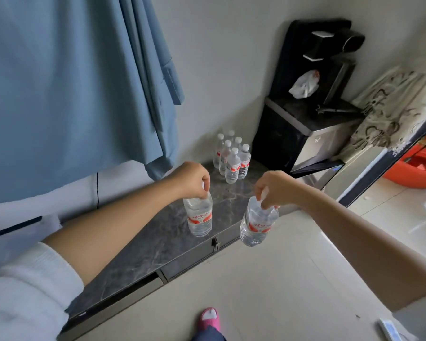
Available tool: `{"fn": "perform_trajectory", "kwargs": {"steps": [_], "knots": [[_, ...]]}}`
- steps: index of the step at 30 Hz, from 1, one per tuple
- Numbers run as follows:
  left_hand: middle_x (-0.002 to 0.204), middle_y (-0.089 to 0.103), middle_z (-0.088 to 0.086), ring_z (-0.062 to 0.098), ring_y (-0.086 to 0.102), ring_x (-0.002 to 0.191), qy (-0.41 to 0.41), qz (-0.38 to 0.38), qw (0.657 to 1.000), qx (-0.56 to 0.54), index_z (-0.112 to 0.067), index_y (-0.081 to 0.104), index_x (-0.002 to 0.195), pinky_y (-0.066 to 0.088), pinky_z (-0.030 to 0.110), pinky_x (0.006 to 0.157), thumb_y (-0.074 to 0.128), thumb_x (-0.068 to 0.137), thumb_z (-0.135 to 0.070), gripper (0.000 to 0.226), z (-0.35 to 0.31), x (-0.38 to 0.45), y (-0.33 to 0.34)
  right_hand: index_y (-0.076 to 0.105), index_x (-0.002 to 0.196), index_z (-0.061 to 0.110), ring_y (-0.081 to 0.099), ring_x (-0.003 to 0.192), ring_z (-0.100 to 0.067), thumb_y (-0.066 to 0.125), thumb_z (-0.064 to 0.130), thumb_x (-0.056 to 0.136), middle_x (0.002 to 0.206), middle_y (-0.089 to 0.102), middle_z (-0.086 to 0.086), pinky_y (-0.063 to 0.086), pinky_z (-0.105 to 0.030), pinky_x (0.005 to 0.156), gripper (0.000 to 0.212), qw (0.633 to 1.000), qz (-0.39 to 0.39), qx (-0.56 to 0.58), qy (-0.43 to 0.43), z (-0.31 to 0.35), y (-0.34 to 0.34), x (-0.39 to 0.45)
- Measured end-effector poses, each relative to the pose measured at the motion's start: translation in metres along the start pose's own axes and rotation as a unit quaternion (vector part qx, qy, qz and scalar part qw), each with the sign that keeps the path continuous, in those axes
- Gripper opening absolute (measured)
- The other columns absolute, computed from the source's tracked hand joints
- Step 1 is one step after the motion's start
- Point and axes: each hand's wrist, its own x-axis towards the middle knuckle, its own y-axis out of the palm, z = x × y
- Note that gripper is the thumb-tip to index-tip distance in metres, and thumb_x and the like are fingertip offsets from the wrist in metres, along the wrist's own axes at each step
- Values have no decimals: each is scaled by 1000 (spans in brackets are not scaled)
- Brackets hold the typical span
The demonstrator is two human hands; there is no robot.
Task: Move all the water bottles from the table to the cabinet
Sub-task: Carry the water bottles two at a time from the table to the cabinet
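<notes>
Pinching each by the neck just under the cap, the two hands carry one clear plastic water bottle apiece, red-and-white label facing the camera. The left hand (191, 179) is closed on the left bottle (198, 215), which hangs upright over the dark grey marble-patterned cabinet top (143, 244), close to its front edge; whether its base touches the surface cannot be told. The right hand (272, 189) is closed on the right bottle (257, 221), which tilts a little and hangs out past the front edge, over the pale tiled floor (268, 286). A grip at the neck keeps the fingers clear of the base, which suits setting a bottle down among others.

Six matching bottles (233, 157) stand packed in a tight cluster at the far end of the top, near the wall and just beside a black water dispenser (303, 129). That placement looks deliberate: filling from the back corner leaves the nearer stretch open. Between the cluster and the held bottles the top lies bare, so there is room to land both. The right bottle likely needs to travel inward over the edge first. A blue curtain (71, 82) hangs left, well apart from the bottles.
</notes>
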Motion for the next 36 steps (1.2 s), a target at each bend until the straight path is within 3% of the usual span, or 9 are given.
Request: {"fn": "perform_trajectory", "kwargs": {"steps": [3, 8, 16, 21, 26, 30, 34, 36], "knots": [[80, 54, -5, 12, 47, 81, 3, 25, 1000, -8, -13, 71, 98, 36, 21, 66, 64, 81, -15, 19, 12, 49, -6, 69, 98, 7, 47, 76, -12, 64, 5, 77, 75, 40, 9, 32, -10, 50, 22, 999, -27, 0, 21, -16, -17, 39], [116, 66, 6, 23, 60, 106, 3, 48, 999, -18, -11, 68, 108, 46, 27, 82, 61, 82, -12, 28, 18, 117, -4, 69, 104, 10, 44, 86, -13, 64, 8, 78, 94, 43, 1, 30, -9, 54, 27, 997, -49, 23, 55, -53, -33, 98], [115, 68, 8, 22, 61, 108, -11, 64, 997, -39, -10, 70, 107, 47, 26, 84, 60, 81, -11, 28, 17, 216, 21, 67, 110, 10, 57, 91, -20, 57, 6, 80, 104, 57, -5, 41, -15, 61, 33, 996, -27, 24, 79, -109, -40, 187], [115, 68, 10, 25, 60, 110, -49, 89, 994, -29, -10, 70, 108, 47, 29, 89, 57, 82, -11, 29, 6, 275, 49, 66, 112, 17, 52, 87, -16, 57, 10, 80, 96, 41, 0, 29, -8, 51, 34, 999, 32, -9, 34, -157, -39, 237], [118, 62, 11, 28, 58, 111, -125, 105, 986, -46, -11, 69, 108, 46, 30, 90, 59, 82, -14, 28, -9, 327, 74, 63, 116, 16, 49, 88, -18, 55, 11, 83, 103, 45, -7, 26, -8, 51, 34, 996, 83, -26, -30, -206, -42, 291], [119, 59, 12, 27, 56, 112, -173, 109, 976, -74, -10, 68, 108, 42, 29, 93, 60, 83, -13, 26, -16, 358, 95, 60, 118, 12, 36, 90, -13, 58, 10, 84, 101, 33, -3, 33, -15, 64, 34, 991, 115, -21, -64, -234, -34, 325], [123, 57, 9, 23, 51, 118, -207, 98, 968, -104, -8, 67, 109, 38, 25, 92, 57, 85, -9, 26, -23, 382, 116, 60, 117, 10, 45, 103, -20, 58, 7, 84, 124, 43, -11, 35, -19, 74, 32, 989, 136, 3, -56, -254, -25, 358], [125, 57, 8, 22, 49, 120, -216, 100, 964, -120, -7, 67, 110, 39, 25, 93, 57, 85, -7, 27, -24, 395, 123, 60, 116, 9, 46, 113, -23, 57, 6, 85, 125, 43, -11, 36, -19, 77, 32, 988, 141, 13, -54, -261, -20, 372]]}}
